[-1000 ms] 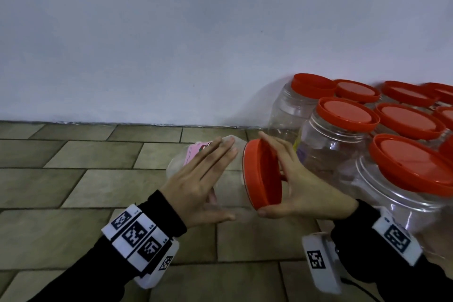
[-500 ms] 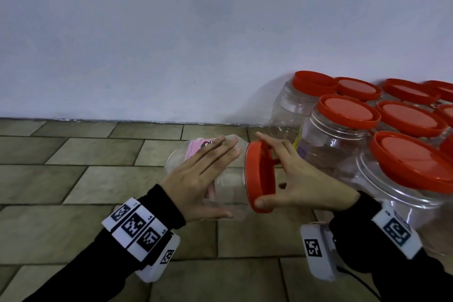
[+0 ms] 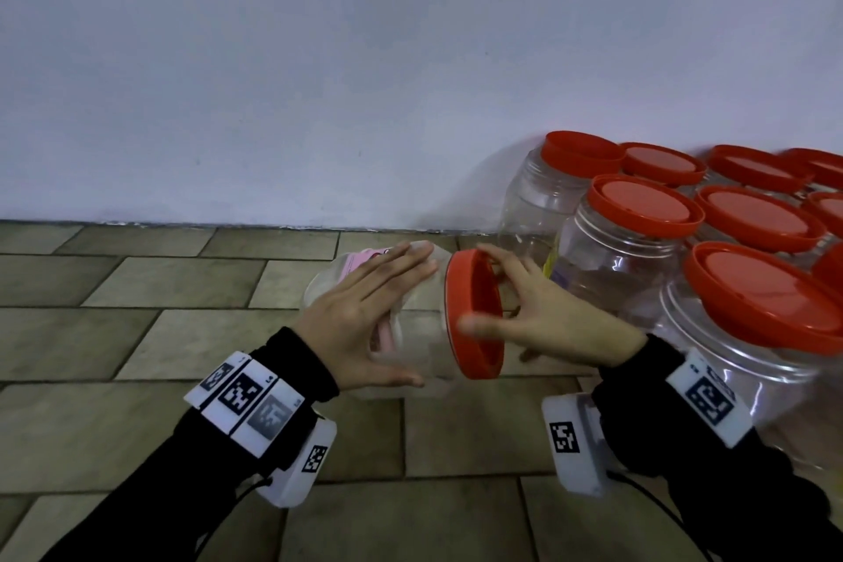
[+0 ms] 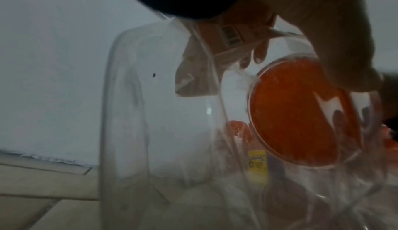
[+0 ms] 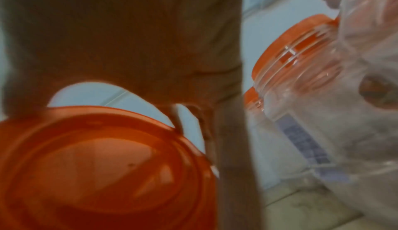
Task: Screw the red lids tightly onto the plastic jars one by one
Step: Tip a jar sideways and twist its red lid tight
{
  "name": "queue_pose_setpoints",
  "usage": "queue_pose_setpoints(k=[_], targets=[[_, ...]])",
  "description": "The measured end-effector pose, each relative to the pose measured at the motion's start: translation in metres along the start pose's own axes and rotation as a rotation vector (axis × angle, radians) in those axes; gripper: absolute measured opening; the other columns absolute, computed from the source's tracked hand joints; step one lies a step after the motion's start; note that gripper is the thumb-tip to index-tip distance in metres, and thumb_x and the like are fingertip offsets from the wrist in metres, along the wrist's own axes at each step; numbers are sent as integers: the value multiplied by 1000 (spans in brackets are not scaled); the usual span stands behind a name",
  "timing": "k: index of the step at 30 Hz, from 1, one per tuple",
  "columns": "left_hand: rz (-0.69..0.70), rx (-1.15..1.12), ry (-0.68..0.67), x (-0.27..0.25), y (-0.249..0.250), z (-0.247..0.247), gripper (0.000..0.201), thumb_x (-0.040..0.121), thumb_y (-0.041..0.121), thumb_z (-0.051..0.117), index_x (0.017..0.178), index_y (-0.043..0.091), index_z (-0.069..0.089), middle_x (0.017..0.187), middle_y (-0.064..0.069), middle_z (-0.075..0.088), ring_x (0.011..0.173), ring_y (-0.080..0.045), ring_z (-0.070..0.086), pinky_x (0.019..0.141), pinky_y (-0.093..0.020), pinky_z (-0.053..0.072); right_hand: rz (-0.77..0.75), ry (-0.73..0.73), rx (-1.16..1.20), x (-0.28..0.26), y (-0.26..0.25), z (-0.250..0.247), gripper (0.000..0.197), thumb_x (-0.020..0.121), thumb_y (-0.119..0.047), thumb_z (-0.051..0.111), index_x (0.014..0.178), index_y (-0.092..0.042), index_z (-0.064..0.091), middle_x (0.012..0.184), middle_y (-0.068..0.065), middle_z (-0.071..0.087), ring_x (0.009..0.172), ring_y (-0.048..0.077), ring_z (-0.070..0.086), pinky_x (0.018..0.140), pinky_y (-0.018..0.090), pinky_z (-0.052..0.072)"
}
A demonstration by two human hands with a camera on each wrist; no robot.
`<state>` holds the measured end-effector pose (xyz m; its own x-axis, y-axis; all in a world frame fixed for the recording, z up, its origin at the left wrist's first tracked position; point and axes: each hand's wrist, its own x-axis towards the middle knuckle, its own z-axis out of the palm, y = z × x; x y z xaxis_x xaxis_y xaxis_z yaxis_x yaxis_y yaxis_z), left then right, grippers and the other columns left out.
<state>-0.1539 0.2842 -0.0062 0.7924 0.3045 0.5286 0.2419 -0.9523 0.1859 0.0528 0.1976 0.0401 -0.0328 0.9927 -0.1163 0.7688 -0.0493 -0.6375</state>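
Right hand point(image 3: 554, 319): fingers spread around the rim of the red lid point(image 3: 474, 315), index on the far edge, thumb on the near edge; the hand grips the lid. The lid stands on edge, sitting at the mouth of the clear jar point(image 3: 410, 324); how far it is threaded on cannot be told. In the right wrist view the lid's top face point(image 5: 103, 169) fills the lower left under the palm; the picture is blurred.

Left hand point(image 3: 365, 324): fingers straight and together, laid flat over the jar's upper side, thumb stretched along the near side. The palm presses on the jar; no curl around it. The jar lies on its side on the tiled floor point(image 3: 137, 333), mouth toward the right hand.

Under the left fingers, a pink label point(image 3: 360, 262) on the jar; its print is too small to read. The left wrist view shows the label's back through the plastic, with a barcode point(image 4: 231, 35); no legible text.

Beyond the right fingers, capped jars point(image 3: 638, 242) stand upright in a cluster against the white wall point(image 3: 365, 59), each with a red lid. One carries a yellow label point(image 4: 257, 164); its writing is unreadable. Another shows a bluish printed patch point(image 5: 310, 147), blurred.

Both wrists wear black sleeves and white bands with square black-and-white markers point(image 3: 239, 392).
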Motion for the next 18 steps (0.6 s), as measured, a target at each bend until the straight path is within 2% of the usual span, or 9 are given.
queue_pose_setpoints(k=[1,3,4,6,9,13,15,16,18], targets=[[7,7,-8,0,0,1,96,67,61,64,139,9,25,147,-8,27,138,-20,22,114,-30,18,104,-38,46,1,-2,-1,99,60,-77,43,144,-37,10,132,-1,38,96,24,63,71,39,59],[21,15,-20,2,0,2,96,68,61,63,139,9,24,147,-10,27,138,-21,22,114,-32,18,175,-96,4,1,0,-4,104,58,-81,30,146,-33,3,145,5,33,111,25,59,90,44,52],[22,12,-15,2,0,3,96,68,61,63,139,8,24,147,-11,27,138,-21,22,114,-32,18,129,-100,-24,1,2,-5,104,60,-78,37,146,-35,-5,152,1,19,129,22,42,104,39,39],[14,1,14,2,0,3,96,66,60,64,138,8,26,145,-11,29,137,-21,23,114,-31,19,-31,-92,-85,-2,2,-8,111,65,-62,64,143,-40,-12,152,-12,1,137,10,18,104,19,19],[5,-18,31,1,-3,2,98,65,60,65,138,9,26,146,-8,29,137,-20,24,113,-31,19,-149,-56,-104,1,3,-8,108,63,-48,78,141,-44,4,143,-14,13,130,10,28,98,15,34],[13,-41,18,1,-4,2,98,63,59,67,138,11,26,146,-7,28,137,-20,24,113,-32,20,151,-52,95,7,-7,-3,95,62,-77,38,143,-35,15,136,5,40,96,27,64,69,41,59],[6,-49,29,2,-4,2,98,62,58,68,138,10,28,145,-9,30,137,-20,24,113,-31,20,168,-58,56,7,-4,-3,98,62,-79,32,146,-35,6,145,9,32,110,27,59,87,42,53],[-1,-54,41,2,-6,1,99,62,58,69,137,9,28,145,-9,31,137,-19,25,113,-30,19,112,-54,12,7,-1,-3,101,62,-77,39,145,-37,-2,153,4,18,128,23,44,101,37,41],[-10,-64,70,1,-9,0,99,61,56,71,137,8,30,145,-10,32,136,-20,26,113,-29,19,-47,-54,-59,4,-1,-6,110,63,-64,63,142,-41,-11,153,-11,0,138,13,21,106,26,22]])
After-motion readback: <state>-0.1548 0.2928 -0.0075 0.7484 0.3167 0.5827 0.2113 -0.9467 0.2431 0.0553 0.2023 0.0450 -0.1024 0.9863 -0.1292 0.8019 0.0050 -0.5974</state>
